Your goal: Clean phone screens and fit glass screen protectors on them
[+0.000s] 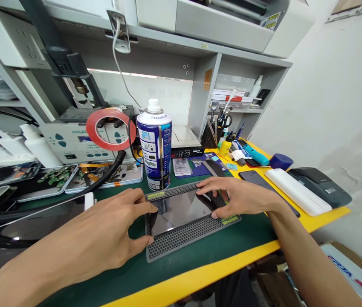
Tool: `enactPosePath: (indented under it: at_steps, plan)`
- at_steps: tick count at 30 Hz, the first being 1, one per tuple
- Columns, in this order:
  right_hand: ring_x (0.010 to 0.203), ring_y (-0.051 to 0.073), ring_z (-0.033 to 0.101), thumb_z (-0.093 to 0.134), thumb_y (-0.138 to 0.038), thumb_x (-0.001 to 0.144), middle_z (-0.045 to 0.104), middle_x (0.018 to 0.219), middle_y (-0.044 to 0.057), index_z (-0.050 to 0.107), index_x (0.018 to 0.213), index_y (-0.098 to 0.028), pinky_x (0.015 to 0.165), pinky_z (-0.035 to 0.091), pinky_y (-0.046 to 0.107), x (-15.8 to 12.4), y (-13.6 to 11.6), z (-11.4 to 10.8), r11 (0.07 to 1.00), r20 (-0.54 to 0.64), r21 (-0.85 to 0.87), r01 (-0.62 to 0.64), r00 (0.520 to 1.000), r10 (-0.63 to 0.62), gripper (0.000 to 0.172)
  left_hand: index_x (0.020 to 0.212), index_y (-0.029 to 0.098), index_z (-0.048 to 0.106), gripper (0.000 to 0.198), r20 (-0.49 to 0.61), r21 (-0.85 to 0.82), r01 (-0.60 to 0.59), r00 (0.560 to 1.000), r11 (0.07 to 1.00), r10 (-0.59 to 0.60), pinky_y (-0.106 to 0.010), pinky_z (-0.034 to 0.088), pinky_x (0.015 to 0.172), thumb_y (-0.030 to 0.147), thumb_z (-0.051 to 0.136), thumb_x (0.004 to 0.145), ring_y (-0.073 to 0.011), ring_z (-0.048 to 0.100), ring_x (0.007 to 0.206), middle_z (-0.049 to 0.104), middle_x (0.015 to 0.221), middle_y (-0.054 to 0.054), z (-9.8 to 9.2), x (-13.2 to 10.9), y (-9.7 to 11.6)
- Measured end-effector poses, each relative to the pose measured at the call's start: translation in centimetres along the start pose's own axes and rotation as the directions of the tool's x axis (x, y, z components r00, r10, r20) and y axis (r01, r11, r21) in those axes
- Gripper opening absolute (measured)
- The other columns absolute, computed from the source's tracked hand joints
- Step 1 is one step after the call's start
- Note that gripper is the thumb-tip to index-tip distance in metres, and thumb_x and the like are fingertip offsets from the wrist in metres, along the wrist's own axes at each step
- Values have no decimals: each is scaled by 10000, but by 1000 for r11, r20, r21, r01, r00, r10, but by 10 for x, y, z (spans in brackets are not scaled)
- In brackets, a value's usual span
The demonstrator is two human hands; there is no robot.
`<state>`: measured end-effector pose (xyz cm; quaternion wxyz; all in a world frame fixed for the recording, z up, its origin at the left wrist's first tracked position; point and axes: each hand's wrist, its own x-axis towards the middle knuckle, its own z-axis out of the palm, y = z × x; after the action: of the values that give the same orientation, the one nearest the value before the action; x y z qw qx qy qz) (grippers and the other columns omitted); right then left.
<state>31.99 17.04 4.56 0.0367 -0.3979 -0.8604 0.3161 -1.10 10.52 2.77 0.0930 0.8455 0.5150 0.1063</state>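
Pretty bright and sharp overall, light strip (136,74) under the shelf glows, edges bend fisheye-style, screen (181,209) shows glare.

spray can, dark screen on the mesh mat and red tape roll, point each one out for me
spray can (154,149): head view, the blue label on its body
dark screen (179,209): head view, the bare glass at its middle
red tape roll (91,128): head view, the left side of its ring

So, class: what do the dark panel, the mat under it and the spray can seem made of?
Panel: probably glass, glossy, shows reflections. Mat: likely rubber or silicone, matte grey, honeycomb-holed. Spray can: apparently metal, glossy printed, white plastic cap.
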Motion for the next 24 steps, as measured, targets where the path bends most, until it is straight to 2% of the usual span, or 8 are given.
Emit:
enactPosePath:
  at_steps: [3, 6, 17, 24]
  plan:
    - [1116, 268, 613, 756, -461, 773, 492, 1507, 35, 616, 1363, -333, 835, 520, 315, -1, 1, 0, 1000, 5, -1, -11, 1000, 11, 620, 1277, 416, 637, 449, 116, 40, -1, 993, 999, -3, -301, 527, 719, 535, 628, 845, -248, 695, 956, 623, 1218, -21, 0, -1, 0]
    - [1141, 267, 598, 743, -481, 789, 466, 1527, 20, 599, 1376, -349, 826, 517, 305, -1, 2, 0, 1000, 18, -7, -13, 1000, 13, 619, 1293, 410, 624, 468, 144, 38, 23, 989, 999, -28, -294, 524, 726, 561, 618, 851, -265, 683, 1025, 600, 1266, -19, -2, -1, 1]
    - [1093, 270, 613, 742, -455, 773, 468, 1518, 44, 610, 1365, -332, 765, 528, 318, -2, -9, -2, 998, 29, 19, -57, 998, 56, 618, 1311, 399, 622, 472, 131, 23, 11, 991, 1000, -14, -284, 526, 731, 573, 601, 872, -235, 687, 977, 620, 1202, -20, -5, -4, 3]
    - [1051, 270, 615, 666, -602, 827, 465, 1512, 48, 650, 1313, -344, 758, 523, 340, 0, -11, 0, 995, -7, 44, -88, 996, 89, 550, 1317, 412, 628, 471, 135, 15, -3, 991, 1000, 1, -309, 541, 760, 560, 600, 871, -253, 689, 991, 627, 1225, -29, -7, -4, 4]
